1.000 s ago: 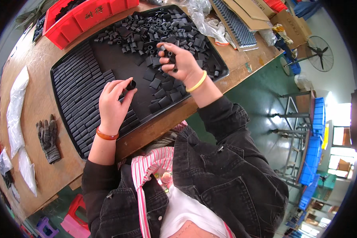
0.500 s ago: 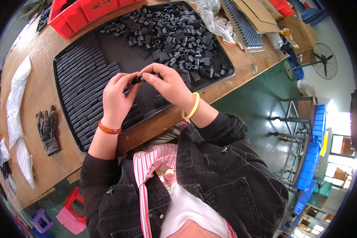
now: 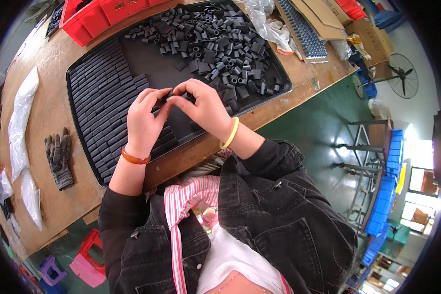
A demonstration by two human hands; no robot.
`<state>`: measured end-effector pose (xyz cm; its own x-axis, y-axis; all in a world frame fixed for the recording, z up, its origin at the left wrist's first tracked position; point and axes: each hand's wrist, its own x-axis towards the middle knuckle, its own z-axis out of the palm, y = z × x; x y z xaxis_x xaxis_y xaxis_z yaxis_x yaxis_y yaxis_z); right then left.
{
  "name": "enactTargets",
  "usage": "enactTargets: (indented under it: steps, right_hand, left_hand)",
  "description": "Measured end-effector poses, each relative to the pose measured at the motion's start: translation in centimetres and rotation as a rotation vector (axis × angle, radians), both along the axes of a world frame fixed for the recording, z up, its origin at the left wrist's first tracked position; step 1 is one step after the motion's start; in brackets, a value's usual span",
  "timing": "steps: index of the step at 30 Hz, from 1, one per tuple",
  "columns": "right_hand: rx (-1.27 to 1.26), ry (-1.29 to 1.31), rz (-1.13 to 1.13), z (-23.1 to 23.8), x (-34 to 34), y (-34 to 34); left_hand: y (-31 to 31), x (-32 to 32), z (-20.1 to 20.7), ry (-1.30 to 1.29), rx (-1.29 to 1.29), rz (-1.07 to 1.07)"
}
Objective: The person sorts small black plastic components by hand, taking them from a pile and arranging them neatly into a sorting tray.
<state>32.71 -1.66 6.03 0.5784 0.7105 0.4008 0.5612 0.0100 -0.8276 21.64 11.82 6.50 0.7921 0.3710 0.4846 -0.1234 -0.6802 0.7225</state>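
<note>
Over the middle of a black tray [image 3: 142,58], my two hands meet fingertip to fingertip. Between them is a small black tubular piece [image 3: 170,94], mostly covered by the fingers. My left hand [image 3: 144,123] pinches it with thumb and fingers. My right hand [image 3: 207,109] is closed on it from the other side, thumb and forefinger curled together. Beneath and beside my left hand, matching black pieces lie in tight parallel rows [image 3: 100,90]. A loose heap of small black tubular pieces [image 3: 225,46] covers the tray's far right part, beyond my right hand.
A red crate [image 3: 100,22] stands behind the tray. On the table's left lie a grey glove [image 3: 59,159] and white plastic bags [image 3: 22,122]. Cardboard [image 3: 318,19], a studded dark sheet [image 3: 304,32] and a white glove [image 3: 279,36] lie far right. A fan [image 3: 402,73] stands beyond.
My right hand has shifted slightly left, its thumb and forefinger now closer against my left fingertips. My left hand has stayed nearly in place. The rows and heap look unchanged.
</note>
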Motion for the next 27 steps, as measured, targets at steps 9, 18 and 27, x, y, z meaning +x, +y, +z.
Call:
enactTargets:
  steps: [9,18,27]
  right_hand:
    - [0.132,0.078,-0.106,-2.0,-0.2,-0.1]
    - [0.275,0.966,0.048,-2.2,0.2,-1.0]
    - [0.211,0.522,-0.004,-2.2,-0.2,-0.7]
  left_hand:
    - [0.0,-0.1,-0.3,0.02,0.062,-0.02]
    - [-1.0,-0.1,-0.1,0.056,-0.517,-0.069]
    - [0.0,-0.6,-0.3,0.182,-0.585,-0.033]
